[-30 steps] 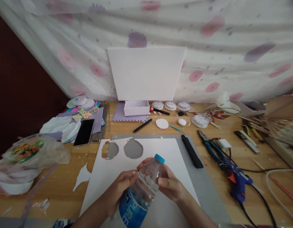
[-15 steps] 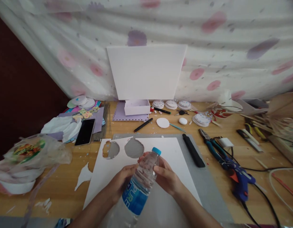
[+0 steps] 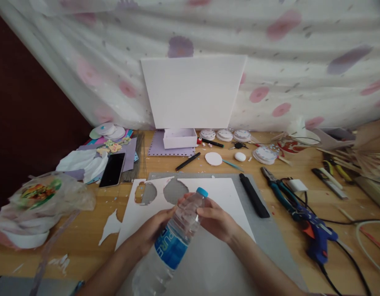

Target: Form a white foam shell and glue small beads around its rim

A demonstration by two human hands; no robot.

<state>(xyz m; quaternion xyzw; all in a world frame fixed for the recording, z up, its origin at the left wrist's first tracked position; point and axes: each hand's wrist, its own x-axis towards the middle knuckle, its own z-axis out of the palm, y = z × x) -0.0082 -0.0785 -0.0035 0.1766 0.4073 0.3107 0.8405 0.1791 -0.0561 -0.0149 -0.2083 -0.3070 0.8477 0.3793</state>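
Note:
A clear plastic bottle (image 3: 174, 240) with a blue cap and a blue label is tilted, its cap pointing up and away to the right. My left hand (image 3: 159, 224) grips it from the left, partly hidden behind it. From the right, my right hand (image 3: 216, 218) holds the upper part below the cap, thumb on the near side. Under the hands lies a white sheet (image 3: 217, 187) with two round holes near its far left edge, on a grey mat (image 3: 271, 236).
A white board (image 3: 194, 92) leans at the back behind a small white box (image 3: 180, 139). Pliers (image 3: 279, 191) and a blue glue gun (image 3: 319, 240) lie right, a black tube (image 3: 254, 196) nearer. A phone (image 3: 112, 169) and a plastic bag (image 3: 48, 205) are left.
The bottle has shifted slightly left and down at its base, with both hands still on it. The whole view has moved a little, so the table things appear slightly farther right.

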